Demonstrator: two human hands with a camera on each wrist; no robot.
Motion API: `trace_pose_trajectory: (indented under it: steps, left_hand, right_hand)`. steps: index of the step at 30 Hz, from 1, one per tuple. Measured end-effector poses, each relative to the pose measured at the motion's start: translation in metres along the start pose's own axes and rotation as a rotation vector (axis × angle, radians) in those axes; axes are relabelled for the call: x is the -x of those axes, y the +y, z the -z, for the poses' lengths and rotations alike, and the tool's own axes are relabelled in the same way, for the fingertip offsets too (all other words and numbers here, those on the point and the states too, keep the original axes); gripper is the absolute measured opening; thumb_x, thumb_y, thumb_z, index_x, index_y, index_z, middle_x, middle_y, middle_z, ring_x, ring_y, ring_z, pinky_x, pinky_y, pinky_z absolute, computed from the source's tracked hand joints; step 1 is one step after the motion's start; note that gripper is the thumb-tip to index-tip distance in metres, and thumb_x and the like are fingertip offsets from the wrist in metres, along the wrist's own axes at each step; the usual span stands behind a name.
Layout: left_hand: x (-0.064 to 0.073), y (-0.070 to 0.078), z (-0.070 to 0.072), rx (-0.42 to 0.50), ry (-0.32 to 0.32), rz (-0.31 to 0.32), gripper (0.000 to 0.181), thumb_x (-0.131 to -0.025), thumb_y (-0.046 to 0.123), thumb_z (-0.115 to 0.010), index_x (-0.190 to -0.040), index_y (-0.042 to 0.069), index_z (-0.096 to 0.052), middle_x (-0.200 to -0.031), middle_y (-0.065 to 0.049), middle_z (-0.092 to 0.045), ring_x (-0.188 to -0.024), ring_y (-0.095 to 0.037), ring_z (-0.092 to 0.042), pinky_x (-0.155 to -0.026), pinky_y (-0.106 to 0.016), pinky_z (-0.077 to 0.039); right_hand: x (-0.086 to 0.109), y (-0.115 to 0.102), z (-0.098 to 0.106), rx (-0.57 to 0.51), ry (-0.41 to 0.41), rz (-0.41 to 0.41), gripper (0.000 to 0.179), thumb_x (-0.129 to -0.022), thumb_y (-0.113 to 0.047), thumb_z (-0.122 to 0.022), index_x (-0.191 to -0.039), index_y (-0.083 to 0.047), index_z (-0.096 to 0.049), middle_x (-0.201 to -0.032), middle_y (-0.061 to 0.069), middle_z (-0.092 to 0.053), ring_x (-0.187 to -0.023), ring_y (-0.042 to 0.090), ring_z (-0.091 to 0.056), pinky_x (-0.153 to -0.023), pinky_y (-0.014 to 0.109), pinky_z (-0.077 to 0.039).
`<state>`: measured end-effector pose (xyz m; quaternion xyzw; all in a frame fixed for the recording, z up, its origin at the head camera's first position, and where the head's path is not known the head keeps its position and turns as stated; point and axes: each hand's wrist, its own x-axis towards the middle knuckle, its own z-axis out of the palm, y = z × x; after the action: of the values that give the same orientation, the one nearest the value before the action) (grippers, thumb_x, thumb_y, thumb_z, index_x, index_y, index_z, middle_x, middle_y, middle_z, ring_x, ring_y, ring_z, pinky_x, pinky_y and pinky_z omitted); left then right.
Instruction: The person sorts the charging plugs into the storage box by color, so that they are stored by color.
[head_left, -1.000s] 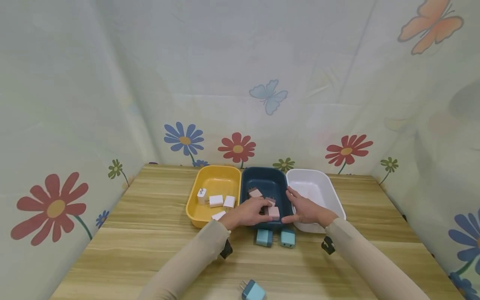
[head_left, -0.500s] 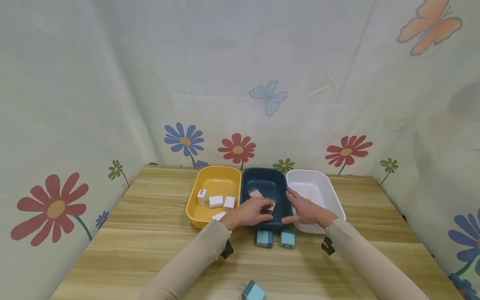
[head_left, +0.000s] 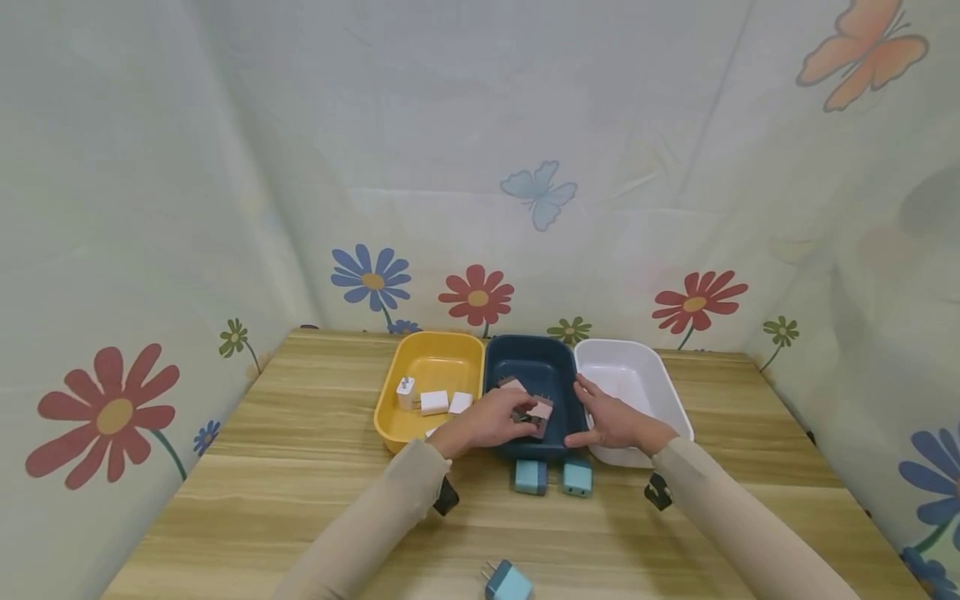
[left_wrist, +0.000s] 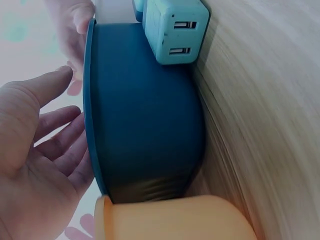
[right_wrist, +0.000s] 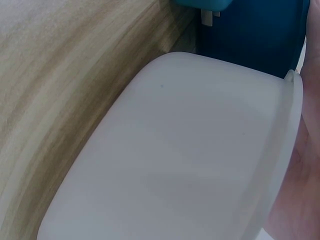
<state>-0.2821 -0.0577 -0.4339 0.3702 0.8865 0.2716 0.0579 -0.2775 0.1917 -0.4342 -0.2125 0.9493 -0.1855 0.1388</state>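
Note:
My left hand [head_left: 491,419] reaches over the near left part of the dark blue bin [head_left: 558,375]. In the left wrist view its thumb and fingers stand apart, with no object showing between them. Pink charger plugs with brown ends lie in that bin; one plug [head_left: 542,407] sits right at the left fingertips, another [head_left: 513,383] farther back, partly covered by the hand. My right hand [head_left: 613,419] rests spread where the blue bin meets the white bin [head_left: 633,371], thumb and fingers straight. In the right wrist view, the white bin's wall [right_wrist: 165,150] hides most of it.
White charger plugs [head_left: 433,402] lie in a yellow bin [head_left: 431,346] at the left. Two teal charger plugs, one left [head_left: 531,477] and one right [head_left: 577,479], sit before the blue bin on the wooden table [head_left: 247,467]. Another teal plug [head_left: 508,582] lies at the near edge.
A pink plug near the left thumb has gone from its spot and now lies turned among the others, brown end and prongs showing. My left hand has drawn slightly left; the right hand stays put.

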Motion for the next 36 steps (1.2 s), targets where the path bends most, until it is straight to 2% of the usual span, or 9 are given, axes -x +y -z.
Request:
trace_pose_trajectory:
  steps: [9,15,25,28,32,36]
  left_hand:
    - [0.013,-0.001,0.007,0.055,-0.026,0.090,0.043,-0.089,0.029,-0.067,-0.125,0.007,-0.059,-0.117,-0.005,-0.063,-0.105,-0.017,-0.058,-0.092,-0.029,-0.047]
    - [0.021,-0.001,0.008,0.058,-0.046,0.100,0.042,-0.090,0.028,-0.065,-0.127,0.010,-0.058,-0.123,-0.004,-0.060,-0.108,-0.013,-0.055,-0.094,-0.030,-0.045]
    - [0.038,0.002,0.014,0.030,-0.048,0.044,0.042,-0.091,0.033,-0.064,-0.126,0.011,-0.059,-0.120,-0.001,-0.061,-0.106,-0.014,-0.056,-0.087,-0.026,-0.048]
    - [0.044,0.006,0.013,0.014,-0.043,-0.001,0.039,-0.091,0.034,-0.063,-0.122,0.011,-0.061,-0.117,0.000,-0.062,-0.105,-0.013,-0.057,-0.088,-0.025,-0.048]
    - [0.048,0.011,0.009,0.012,-0.055,-0.093,0.035,-0.092,0.033,-0.063,-0.118,0.010,-0.063,-0.112,0.000,-0.064,-0.101,-0.010,-0.058,-0.089,-0.024,-0.047]
    - [0.053,0.018,0.004,0.024,-0.109,-0.152,0.036,-0.092,0.034,-0.062,-0.120,0.011,-0.063,-0.113,0.000,-0.064,-0.101,-0.007,-0.057,-0.089,-0.022,-0.046]
  right_hand:
    - [0.000,0.000,0.000,-0.003,-0.006,-0.011,0.109,-0.076,-0.056,-0.070,-0.149,0.004,-0.015,-0.156,0.020,-0.006,-0.139,0.037,-0.019,-0.108,0.053,-0.024]
    - [0.000,-0.001,0.000,0.003,-0.009,-0.023,0.109,-0.076,-0.056,-0.070,-0.149,0.004,-0.015,-0.156,0.020,-0.006,-0.140,0.037,-0.018,-0.109,0.052,-0.023]
    - [0.002,-0.003,0.003,0.063,0.016,0.003,0.107,-0.076,-0.058,-0.070,-0.148,0.003,-0.019,-0.155,0.022,-0.009,-0.137,0.039,-0.024,-0.106,0.054,-0.027]
    - [0.004,-0.004,0.005,0.080,0.040,0.022,0.103,-0.077,-0.058,-0.069,-0.148,0.000,-0.023,-0.155,0.020,-0.012,-0.136,0.039,-0.026,-0.106,0.054,-0.028]
    - [0.013,-0.002,0.011,0.086,0.115,0.068,0.094,-0.079,-0.055,-0.068,-0.146,-0.001,-0.031,-0.152,0.020,-0.022,-0.134,0.038,-0.031,-0.104,0.055,-0.031]
    - [0.027,0.009,0.016,0.101,0.224,0.093,0.085,-0.082,-0.051,-0.067,-0.143,0.000,-0.038,-0.147,0.020,-0.034,-0.131,0.037,-0.036,-0.102,0.054,-0.034]
